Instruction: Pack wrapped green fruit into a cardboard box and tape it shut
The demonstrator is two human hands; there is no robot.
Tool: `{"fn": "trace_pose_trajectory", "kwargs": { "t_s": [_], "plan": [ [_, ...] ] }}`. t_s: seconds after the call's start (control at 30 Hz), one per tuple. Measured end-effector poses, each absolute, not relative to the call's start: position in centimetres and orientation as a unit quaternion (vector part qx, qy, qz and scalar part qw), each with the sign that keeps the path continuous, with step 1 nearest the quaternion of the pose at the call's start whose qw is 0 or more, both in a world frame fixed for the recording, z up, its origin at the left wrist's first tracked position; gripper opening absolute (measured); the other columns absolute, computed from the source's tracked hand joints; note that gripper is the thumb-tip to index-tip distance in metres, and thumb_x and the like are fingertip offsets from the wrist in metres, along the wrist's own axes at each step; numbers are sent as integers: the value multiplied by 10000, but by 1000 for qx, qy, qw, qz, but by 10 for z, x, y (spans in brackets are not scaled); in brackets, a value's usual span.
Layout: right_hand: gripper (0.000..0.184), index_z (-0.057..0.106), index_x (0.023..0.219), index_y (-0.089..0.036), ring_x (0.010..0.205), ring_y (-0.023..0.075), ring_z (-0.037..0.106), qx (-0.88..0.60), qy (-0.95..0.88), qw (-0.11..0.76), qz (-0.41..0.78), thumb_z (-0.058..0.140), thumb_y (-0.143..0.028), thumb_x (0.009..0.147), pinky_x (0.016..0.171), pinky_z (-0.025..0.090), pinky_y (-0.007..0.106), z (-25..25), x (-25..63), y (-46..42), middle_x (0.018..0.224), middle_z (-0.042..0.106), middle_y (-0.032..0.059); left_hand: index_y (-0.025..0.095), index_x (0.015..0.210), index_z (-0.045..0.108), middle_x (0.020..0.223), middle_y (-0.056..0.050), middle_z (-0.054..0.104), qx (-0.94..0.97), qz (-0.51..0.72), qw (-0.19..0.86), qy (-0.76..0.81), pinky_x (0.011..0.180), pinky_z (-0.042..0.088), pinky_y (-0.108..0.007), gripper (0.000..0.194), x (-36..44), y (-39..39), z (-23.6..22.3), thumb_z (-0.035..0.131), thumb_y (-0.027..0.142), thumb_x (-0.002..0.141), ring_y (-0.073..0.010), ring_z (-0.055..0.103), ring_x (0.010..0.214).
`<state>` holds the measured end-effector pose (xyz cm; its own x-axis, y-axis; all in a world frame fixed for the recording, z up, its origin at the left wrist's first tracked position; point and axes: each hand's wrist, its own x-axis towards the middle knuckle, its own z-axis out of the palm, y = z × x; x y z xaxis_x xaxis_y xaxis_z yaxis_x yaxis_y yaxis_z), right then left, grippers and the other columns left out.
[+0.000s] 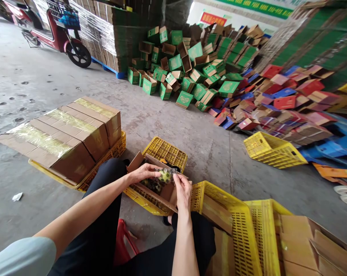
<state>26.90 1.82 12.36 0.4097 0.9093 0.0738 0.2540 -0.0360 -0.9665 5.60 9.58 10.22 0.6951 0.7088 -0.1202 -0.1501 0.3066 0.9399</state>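
Note:
A small clear plastic packet (167, 175), with green-yellow and dark patches showing through, is held up between my two hands. My left hand (146, 173) pinches one end of it, and my right hand (182, 188) grips the other end. Directly beneath them is an open cardboard box (156, 197) with similar dark and greenish pieces inside, partly hidden by my hands. That box rests on a yellow plastic crate (144, 201). Whether the packet is sealed I cannot tell.
Taped cardboard boxes (72, 132) sit on a yellow crate to the left. More yellow crates (238, 218) with cardboard boxes stand at my right. Ahead lie heaps of green cartons (199, 91) and red-blue cartons (285, 101). A red scooter (55, 36) is parked at the far left.

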Motion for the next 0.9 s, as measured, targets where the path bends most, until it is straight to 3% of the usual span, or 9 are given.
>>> {"fn": "trace_pose_trajectory", "kwargs": {
  "t_s": [0.1, 0.23, 0.43, 0.5, 0.67, 0.77, 0.9],
  "plan": [
    [431, 760, 851, -194, 908, 227, 651, -665, -451, 530, 272, 684, -617, 810, 821, 535, 328, 123, 269, 17, 969, 751, 80, 147, 1203, 769, 1053, -103, 767, 504, 291, 762, 284, 789, 501, -268, 594, 56, 96, 100, 829, 553, 773, -198, 684, 896],
    [443, 726, 876, -214, 830, 219, 666, -659, -422, 526, 333, 650, -647, 832, 720, 560, 310, 119, 267, 17, 897, 748, 55, 135, 1112, 800, 989, -100, 770, 497, 308, 753, 300, 751, 495, -266, 573, 55, 97, 100, 799, 602, 780, -188, 677, 838],
    [525, 757, 1132, -229, 913, 248, 717, -611, -379, 535, 443, 764, -602, 763, 690, 601, 323, 111, 265, 18, 1096, 774, 86, 122, 1047, 810, 849, -73, 746, 526, 316, 722, 320, 651, 445, -234, 554, 51, 99, 102, 767, 617, 804, -147, 620, 706],
    [545, 775, 1125, -210, 938, 272, 726, -608, -373, 525, 465, 791, -593, 738, 704, 616, 344, 109, 265, 19, 1112, 780, 98, 118, 1022, 808, 822, -64, 732, 535, 309, 714, 329, 633, 432, -227, 547, 50, 100, 100, 765, 619, 805, -139, 605, 689],
    [503, 803, 1042, -193, 981, 291, 735, -630, -351, 547, 426, 807, -573, 712, 831, 622, 401, 102, 269, 22, 1100, 794, 105, 149, 1120, 764, 989, -79, 735, 503, 307, 735, 335, 686, 477, -237, 586, 51, 100, 99, 827, 593, 744, -171, 646, 821],
    [485, 803, 1035, -200, 1010, 285, 730, -637, -354, 554, 403, 801, -562, 712, 875, 606, 409, 100, 271, 23, 1107, 795, 98, 127, 970, 767, 874, -63, 723, 500, 319, 724, 352, 657, 465, -237, 524, 53, 101, 100, 891, 539, 669, -156, 630, 753],
    [490, 804, 1023, -200, 961, 273, 730, -647, -348, 552, 394, 807, -560, 690, 824, 602, 391, 99, 272, 23, 1063, 803, 90, 128, 771, 724, 713, -22, 669, 503, 348, 699, 370, 607, 421, -233, 443, 54, 102, 100, 893, 522, 660, -114, 557, 627]
  ]
}}
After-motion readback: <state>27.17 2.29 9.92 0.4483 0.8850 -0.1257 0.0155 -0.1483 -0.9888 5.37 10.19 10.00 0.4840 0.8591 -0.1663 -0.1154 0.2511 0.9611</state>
